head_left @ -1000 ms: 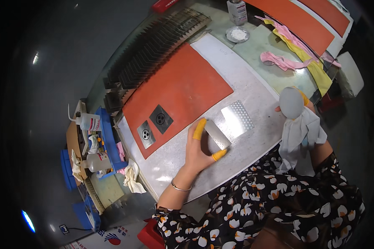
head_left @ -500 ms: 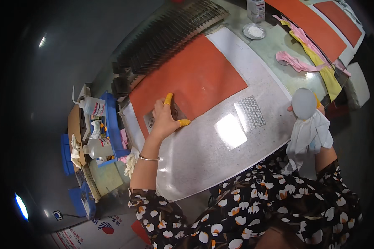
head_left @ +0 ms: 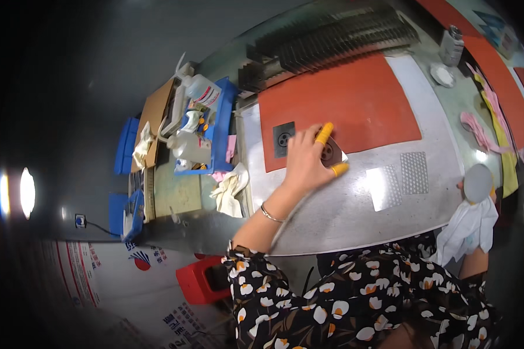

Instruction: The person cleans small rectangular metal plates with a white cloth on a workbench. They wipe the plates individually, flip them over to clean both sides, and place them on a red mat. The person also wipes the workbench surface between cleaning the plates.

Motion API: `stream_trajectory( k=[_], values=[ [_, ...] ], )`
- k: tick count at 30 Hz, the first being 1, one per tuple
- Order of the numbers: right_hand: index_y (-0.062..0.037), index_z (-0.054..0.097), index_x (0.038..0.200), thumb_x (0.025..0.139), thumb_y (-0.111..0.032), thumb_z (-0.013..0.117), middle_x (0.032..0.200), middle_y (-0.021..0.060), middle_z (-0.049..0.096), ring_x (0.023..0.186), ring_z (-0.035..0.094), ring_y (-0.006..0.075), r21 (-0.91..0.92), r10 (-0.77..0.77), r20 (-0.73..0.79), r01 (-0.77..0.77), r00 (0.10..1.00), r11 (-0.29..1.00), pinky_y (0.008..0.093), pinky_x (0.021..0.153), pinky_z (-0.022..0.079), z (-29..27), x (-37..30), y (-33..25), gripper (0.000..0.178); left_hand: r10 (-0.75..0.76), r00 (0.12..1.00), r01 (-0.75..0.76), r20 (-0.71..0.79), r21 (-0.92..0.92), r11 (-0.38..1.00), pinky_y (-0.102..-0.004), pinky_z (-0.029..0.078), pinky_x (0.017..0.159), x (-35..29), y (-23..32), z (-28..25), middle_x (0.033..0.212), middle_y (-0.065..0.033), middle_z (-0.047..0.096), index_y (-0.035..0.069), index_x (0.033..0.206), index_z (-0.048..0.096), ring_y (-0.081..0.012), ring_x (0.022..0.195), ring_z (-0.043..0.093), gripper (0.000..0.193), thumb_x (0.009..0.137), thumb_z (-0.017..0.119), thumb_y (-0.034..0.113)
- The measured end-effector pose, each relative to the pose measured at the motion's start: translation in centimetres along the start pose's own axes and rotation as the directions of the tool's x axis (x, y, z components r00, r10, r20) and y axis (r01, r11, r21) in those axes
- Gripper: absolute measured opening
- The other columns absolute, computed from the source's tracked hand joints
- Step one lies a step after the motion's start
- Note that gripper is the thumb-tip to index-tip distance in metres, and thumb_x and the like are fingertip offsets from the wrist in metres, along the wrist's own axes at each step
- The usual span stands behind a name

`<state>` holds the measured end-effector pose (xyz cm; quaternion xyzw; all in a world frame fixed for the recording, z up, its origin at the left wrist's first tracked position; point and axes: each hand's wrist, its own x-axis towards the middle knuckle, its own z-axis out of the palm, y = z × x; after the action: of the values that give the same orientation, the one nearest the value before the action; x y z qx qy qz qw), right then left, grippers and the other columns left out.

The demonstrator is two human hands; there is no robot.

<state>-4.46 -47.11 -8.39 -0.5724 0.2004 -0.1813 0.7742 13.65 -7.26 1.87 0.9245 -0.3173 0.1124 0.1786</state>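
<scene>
Plate (head_left: 328,153), dark face with three-hole round mark, sits at the near edge of the orange mat (head_left: 343,99), left of the mat's middle. It lies to the right of the left hand's (head_left: 305,160) palm, between yellow-capped thumb and index finger. Long axis: cannot tell, the hand covers part. Left hand is clearly nearer; right hand (head_left: 493,195) is well apart, off to the right.

Left grip: thumb and index apart, spanning the plate; whether they clamp its edges or only rest there, cannot tell. Right grip: clamped on a grey disc (head_left: 477,182), white cloth (head_left: 464,232) hanging below it.

Second plate (head_left: 280,135), similar mark, flat on the mat just left of the first, partly behind the left hand; long axis runs away from the person.

Outward: white sheet (head_left: 320,218) under the mat; dark rack (head_left: 343,46) along the mat's far side; blue tray (head_left: 223,125) with bottles, desk's left end.
</scene>
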Motion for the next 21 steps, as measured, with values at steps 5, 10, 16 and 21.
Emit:
stream_trajectory(
  k=[5, 10, 16, 21],
  values=[
    [0.0039, 0.049, 0.107, 0.084, -0.008, 0.053, 0.085, 0.0172, 0.06, 0.07, 0.062, 0.0259, 0.043, 0.007, -0.026, -0.006, 1.0, 0.999, 0.031, 0.061, 0.051, -0.2, -0.7, 1.0, 0.026, -0.098, 0.989, 0.14, 0.107, -0.531, 0.836, -0.0408, 0.03, 0.1, -8.0, 2.4, 2.2, 0.122, -0.0173, 0.034, 0.003, 0.13, 0.032, -0.0344, 0.116, 0.035, 0.094, 0.054, 0.083, 0.026],
    [0.0045, 0.049, 0.106, 0.083, -0.009, 0.053, 0.084, 0.018, 0.06, 0.068, 0.062, 0.0283, 0.06, 0.004, -0.039, -0.001, 0.999, 0.998, 0.0333, 0.061, 0.052, -0.5, -0.2, 0.9, 0.026, -0.071, 0.971, 0.156, 0.228, -0.383, 0.91, -0.0478, 0.019, 0.105, -7.6, -1.1, 0.0, 0.14, -0.0211, 0.018, 0.002, 0.135, 0.023, -0.0364, 0.131, 0.018, 0.11, 0.05, 0.084, 0.035],
    [0.0053, 0.05, 0.105, 0.083, -0.009, 0.053, 0.084, 0.0191, 0.06, 0.067, 0.062, 0.0312, 0.073, -0.024, -0.045, 0.027, 0.999, 0.997, 0.036, 0.061, 0.052, -0.5, -0.1, 0.5, 0.027, -0.256, 0.897, 0.24, 0.36, 0.09, 0.967, -0.0394, 0.025, 0.102, -1.4, -11.4, -1.4, 0.132, -0.0141, 0.031, 0.0, 0.132, 0.029, -0.0346, 0.12, 0.028, 0.108, 0.047, 0.084, 0.038],
    [0.0055, 0.05, 0.105, 0.082, -0.011, 0.053, 0.083, 0.0199, 0.059, 0.065, 0.061, 0.0356, 0.304, -0.01, 0.023, 0.003, 1.0, 0.953, 0.0432, 0.058, 0.054, -0.3, 1.0, 1.3, 0.029, -0.142, 0.957, 0.125, 0.252, 0.082, 0.989, -0.0387, 0.03, 0.094, -2.6, -12.1, -1.2, 0.119, -0.0132, 0.039, 0.004, 0.129, 0.039, -0.0304, 0.111, 0.037, 0.098, 0.049, 0.081, 0.041]
  ],
)
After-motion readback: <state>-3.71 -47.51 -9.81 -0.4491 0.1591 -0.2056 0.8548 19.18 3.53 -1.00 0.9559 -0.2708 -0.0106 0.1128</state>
